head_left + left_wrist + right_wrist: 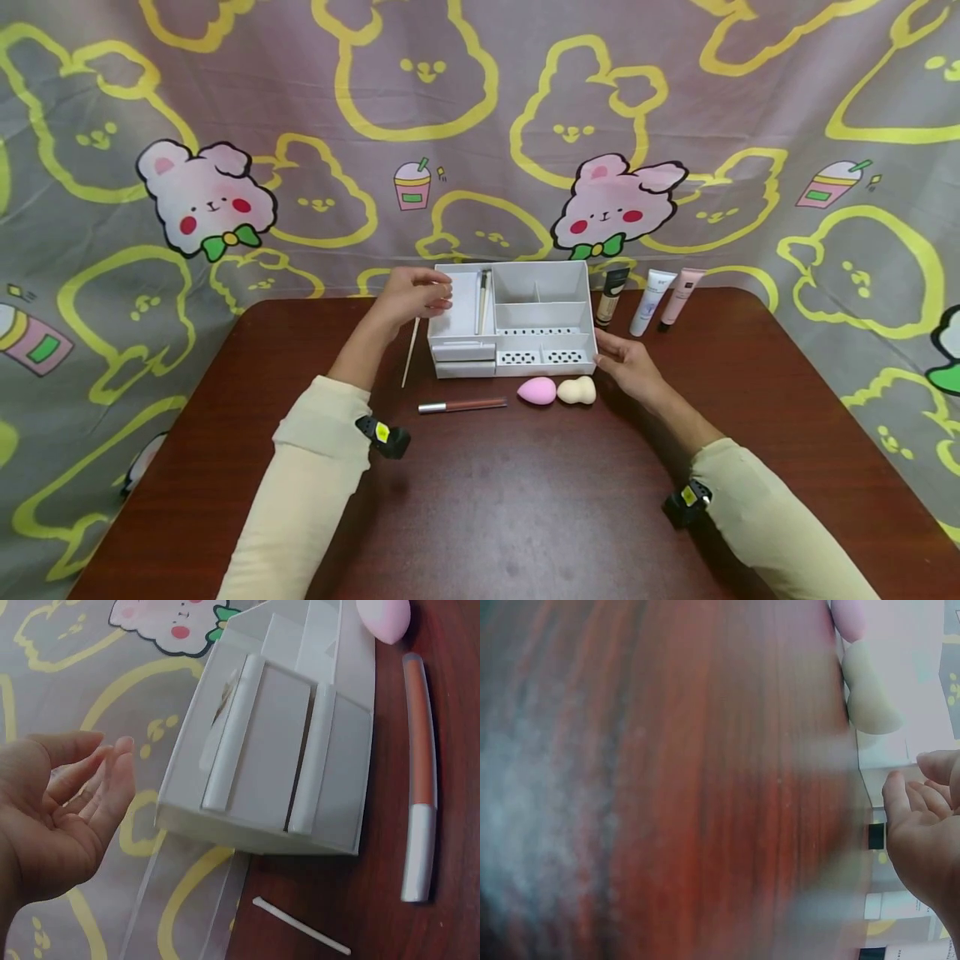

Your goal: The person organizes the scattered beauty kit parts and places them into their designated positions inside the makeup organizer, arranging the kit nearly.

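A white makeup organizer (540, 319) stands at the far side of the table, with two slim makeup brushes (483, 304) in its left compartment. My left hand (416, 293) is over the organizer's left edge; in the left wrist view that hand (67, 802) is beside it, fingers loosely bent, nothing between them. At the lower right corner, the fingers of my right hand (630, 364) rest against the organizer's side. Below the left hand, a thin pale stick (410, 354) lies on the table.
In front of the organizer lie a lip gloss tube (461, 406), a pink makeup sponge (537, 391) and a beige sponge (577, 391). To its right stand a black-capped tube (612, 297), a white tube (652, 302) and a pink tube (681, 298). A patterned curtain hangs behind.
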Demonstrator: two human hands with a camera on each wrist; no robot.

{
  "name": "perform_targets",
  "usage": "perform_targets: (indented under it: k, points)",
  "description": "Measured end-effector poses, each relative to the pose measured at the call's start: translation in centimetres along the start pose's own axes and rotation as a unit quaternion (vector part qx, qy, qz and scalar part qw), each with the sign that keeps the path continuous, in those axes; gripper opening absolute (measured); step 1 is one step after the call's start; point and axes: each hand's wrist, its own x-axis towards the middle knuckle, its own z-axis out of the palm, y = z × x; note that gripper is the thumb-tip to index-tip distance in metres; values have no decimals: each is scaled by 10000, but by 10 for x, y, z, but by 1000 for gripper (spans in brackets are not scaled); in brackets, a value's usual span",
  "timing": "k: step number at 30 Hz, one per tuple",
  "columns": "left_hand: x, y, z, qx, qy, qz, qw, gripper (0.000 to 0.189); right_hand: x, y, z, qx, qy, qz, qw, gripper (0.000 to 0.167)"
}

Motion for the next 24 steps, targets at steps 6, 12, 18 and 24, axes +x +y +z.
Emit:
perform_targets:
  k: [6, 12, 18, 24]
  points:
    - [-2, -9, -11, -94, 90, 154, 9998, 36, 0, -1, 1, -89, 65, 13, 9999, 54]
    - [-4, -20, -19, -319, 94, 230, 9992, 38, 1, 0, 0, -84, 95, -22, 9999, 54]
    - [-3, -34, -27, -287, 253, 169, 9991, 36, 0, -1, -1, -50, 115, -75, 9999, 54]
    - [0, -53, -34, -255, 532, 52, 9982, 36, 0, 1, 0, 23, 110, -77, 9999, 53]
